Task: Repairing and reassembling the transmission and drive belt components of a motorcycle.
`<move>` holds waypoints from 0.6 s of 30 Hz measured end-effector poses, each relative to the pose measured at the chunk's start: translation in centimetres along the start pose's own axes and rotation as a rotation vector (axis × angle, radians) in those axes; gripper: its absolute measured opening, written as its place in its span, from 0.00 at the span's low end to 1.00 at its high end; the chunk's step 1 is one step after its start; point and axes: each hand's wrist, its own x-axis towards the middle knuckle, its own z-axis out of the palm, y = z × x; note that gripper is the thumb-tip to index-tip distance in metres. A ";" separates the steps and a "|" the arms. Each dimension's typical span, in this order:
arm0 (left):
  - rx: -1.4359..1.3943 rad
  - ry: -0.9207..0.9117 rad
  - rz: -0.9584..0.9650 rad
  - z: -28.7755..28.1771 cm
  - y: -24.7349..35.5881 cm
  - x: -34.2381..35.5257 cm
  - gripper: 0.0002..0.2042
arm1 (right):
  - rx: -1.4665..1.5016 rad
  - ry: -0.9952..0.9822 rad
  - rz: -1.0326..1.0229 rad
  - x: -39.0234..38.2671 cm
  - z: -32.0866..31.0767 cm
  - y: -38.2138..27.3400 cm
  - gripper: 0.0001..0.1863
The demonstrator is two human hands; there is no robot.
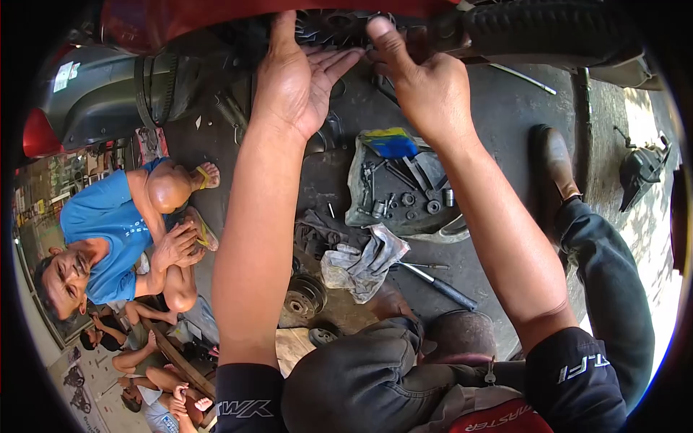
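Note:
At the top centre, both of my hands are at a dark finned fan wheel [336, 27] under a red body panel [216, 20]. My left hand [292, 86] is open, palm partly showing, its thumb pointing up and its fingers stretched rightward below the fan. My right hand [426, 83] has its thumb raised at the fan's right edge, apart from the fingers, which reach left and are partly hidden. The fingertips of the two hands nearly meet below the fan. Whether either hand bears the fan's weight cannot be seen.
Below my hands, a tray [354, 209] holds sockets and small metal parts. Nearby lie a grey rag [364, 263], a dark-handled tool [451, 289] and a round metal part [304, 296]. A tyre [556, 32] is upper right. A person in blue [108, 224] squats at left.

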 end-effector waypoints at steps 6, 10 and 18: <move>0.710 0.210 0.513 0.5 -0.6 -2.1 0.29 | -1.041 0.238 -0.581 1.3 -1.5 -2.3 0.26; 0.827 0.310 0.826 0.3 -1.0 -1.2 0.18 | -1.113 0.253 -0.528 1.5 -0.7 -1.9 0.26; 0.987 0.428 0.971 0.9 -1.4 0.3 0.16 | -2.021 0.321 -1.196 2.6 -2.7 0.2 0.34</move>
